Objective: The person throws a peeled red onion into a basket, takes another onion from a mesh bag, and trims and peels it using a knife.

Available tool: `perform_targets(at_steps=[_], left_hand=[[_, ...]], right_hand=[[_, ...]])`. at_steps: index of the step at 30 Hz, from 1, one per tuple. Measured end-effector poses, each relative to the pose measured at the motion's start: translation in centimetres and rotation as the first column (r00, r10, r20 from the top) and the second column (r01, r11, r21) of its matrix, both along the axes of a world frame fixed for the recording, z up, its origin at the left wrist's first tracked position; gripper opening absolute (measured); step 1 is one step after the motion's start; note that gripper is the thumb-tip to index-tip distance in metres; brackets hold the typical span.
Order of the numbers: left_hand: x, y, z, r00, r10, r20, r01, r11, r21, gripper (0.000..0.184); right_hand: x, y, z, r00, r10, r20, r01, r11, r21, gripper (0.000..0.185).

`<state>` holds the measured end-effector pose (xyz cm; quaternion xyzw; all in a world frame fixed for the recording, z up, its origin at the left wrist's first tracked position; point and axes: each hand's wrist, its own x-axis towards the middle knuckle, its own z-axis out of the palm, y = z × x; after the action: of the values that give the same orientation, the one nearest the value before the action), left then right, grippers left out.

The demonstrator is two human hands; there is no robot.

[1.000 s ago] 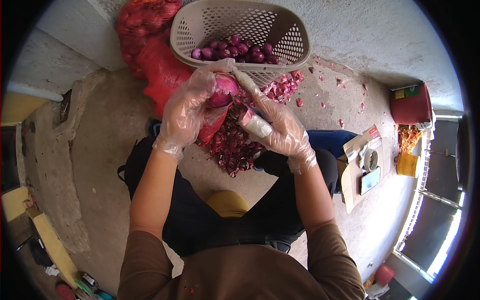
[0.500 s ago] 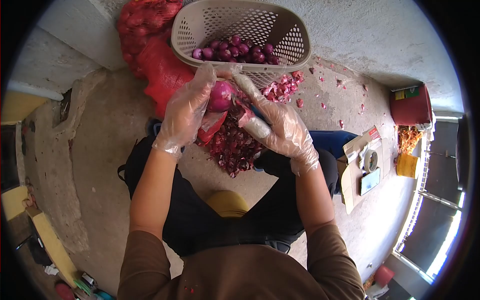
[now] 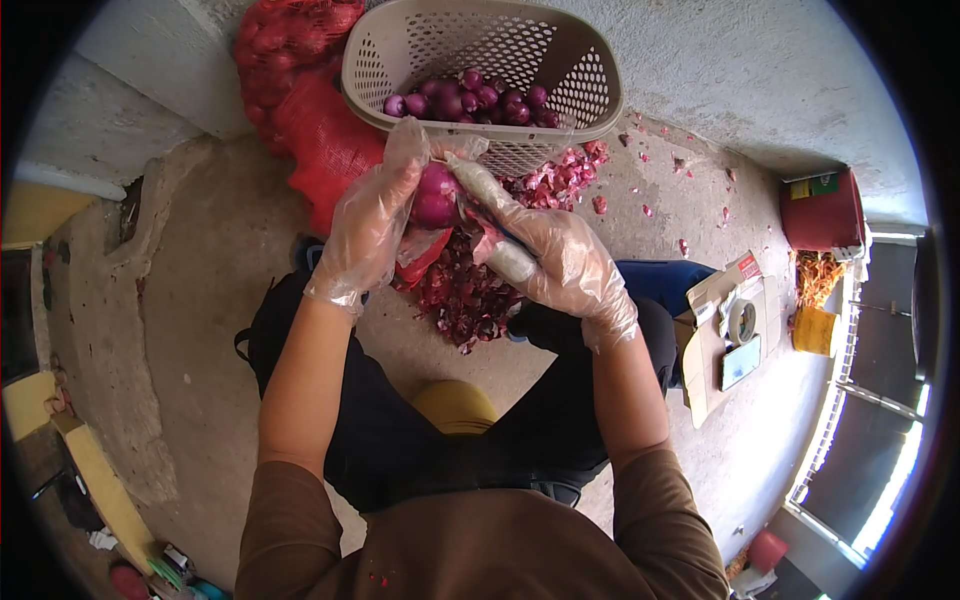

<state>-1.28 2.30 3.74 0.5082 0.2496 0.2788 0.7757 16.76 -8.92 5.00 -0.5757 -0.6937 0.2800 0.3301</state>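
Note:
In my gloved left hand (image 3: pixel 368 220) is a red onion (image 3: pixel 435 197), held on its left side with the fingers curled round it. My gloved right hand (image 3: pixel 568 258) is closed on what looks like a small knife (image 3: pixel 512 237); only a thin dark part shows between the fingers. The right thumb and fingers reach the onion's right side, where a loose flap of onion skin (image 3: pixel 484 240) hangs. Both hands wear clear plastic gloves. Below them, a heap of onion skins (image 3: pixel 468 300) covers the floor.
A perforated basket (image 3: pixel 608 100) with several peeled onions stands ahead by the wall. Left of it lies a red mesh sack (image 3: pixel 325 130) of onions. At right are cardboard (image 3: pixel 708 385) bearing a tape roll (image 3: pixel 742 322) and phone (image 3: pixel 741 364), and a red bucket (image 3: pixel 820 215).
The onion has shifted slightly left and down with my left hand. My right hand has moved a little left, its upper fingers now closer against the onion.

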Motion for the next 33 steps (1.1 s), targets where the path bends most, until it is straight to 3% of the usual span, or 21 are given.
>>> perform_targets(at_steps=[10,15,19,23,28,33], left_hand=[[-0.7,0.4,-0.6,0.999,-0.021,-0.04,0.021,1.0,-0.012,0.067],[0.0,0.0,-0.6,0.997,0.078,-0.019,-0.078,0.997,0.014,0.065],[-0.4,0.8,-1.8,0.997,0.061,-0.046,-0.058,0.996,0.066,0.064],[0.0,0.2,-1.7,0.998,0.07,0.004,-0.07,0.997,0.028,0.064],[-0.4,0.4,-1.7,0.999,0.036,0.0,-0.036,0.998,-0.056,0.065],[-0.1,0.2,-1.1,0.997,0.048,0.054,-0.043,0.996,-0.083,0.063]], right_hand=[[0.1,0.0,-0.1,0.994,0.031,-0.102,-0.027,0.999,0.04,0.068],[0.0,-0.1,0.7,1.0,-0.006,-0.025,0.003,0.995,-0.101,0.069],[0.0,0.0,1.6,0.993,0.003,-0.115,-0.029,0.974,-0.225,0.068],[-0.3,0.2,-0.6,0.996,-0.008,-0.088,0.008,1.0,-0.003,0.065],[-0.5,-0.1,0.5,0.995,-0.056,-0.081,0.046,0.991,-0.122,0.058],[-1.5,-0.1,0.2,0.935,-0.092,-0.343,0.045,0.989,-0.141,0.055]])
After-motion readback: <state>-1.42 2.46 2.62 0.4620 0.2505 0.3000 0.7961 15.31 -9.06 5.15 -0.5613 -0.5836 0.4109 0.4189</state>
